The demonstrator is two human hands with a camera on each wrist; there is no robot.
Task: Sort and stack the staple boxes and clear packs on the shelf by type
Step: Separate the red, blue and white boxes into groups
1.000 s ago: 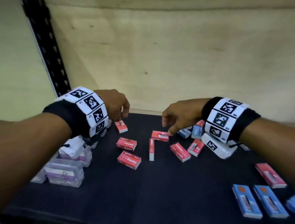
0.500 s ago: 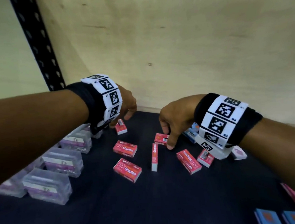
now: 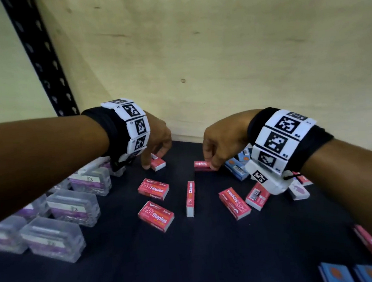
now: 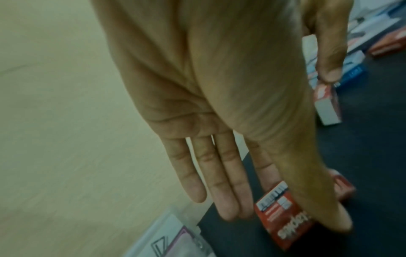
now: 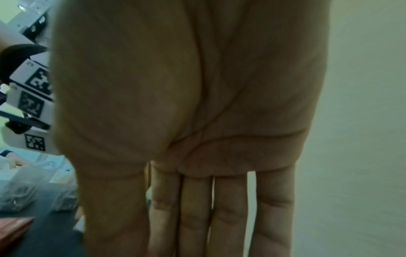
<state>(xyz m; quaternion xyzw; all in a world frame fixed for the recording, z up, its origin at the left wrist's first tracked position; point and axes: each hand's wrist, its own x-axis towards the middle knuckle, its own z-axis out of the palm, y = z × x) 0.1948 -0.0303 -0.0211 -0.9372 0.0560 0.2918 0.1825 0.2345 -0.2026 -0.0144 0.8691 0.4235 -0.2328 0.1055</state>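
Note:
Several red staple boxes lie scattered mid-shelf, among them one (image 3: 156, 215) lying flat and one (image 3: 190, 197) on its edge. My left hand (image 3: 154, 159) reaches down over a small red staple box (image 3: 159, 164) near the back. Its thumb and straight fingers pinch that box (image 4: 283, 222) from both sides. My right hand (image 3: 210, 162) pinches another red staple box (image 3: 201, 165), which stands on its edge; its thumb presses the box's (image 4: 327, 102) end. Clear packs (image 3: 74, 207) with purple labels stand in rows at the left. Blue boxes (image 3: 237, 168) lie under my right wrist.
The dark shelf (image 3: 191, 264) ends at a plywood back wall (image 3: 217, 48). A black perforated upright (image 3: 38, 52) stands at the back left. More blue boxes (image 3: 336, 274) and a pink-red box (image 3: 369, 244) lie at the front right. A white box (image 3: 297, 190) sits under my right forearm.
Both hands have come down onto the shelf. The left went to the small red box at the back, and the right thumb and fingers closed on the red box in the middle.

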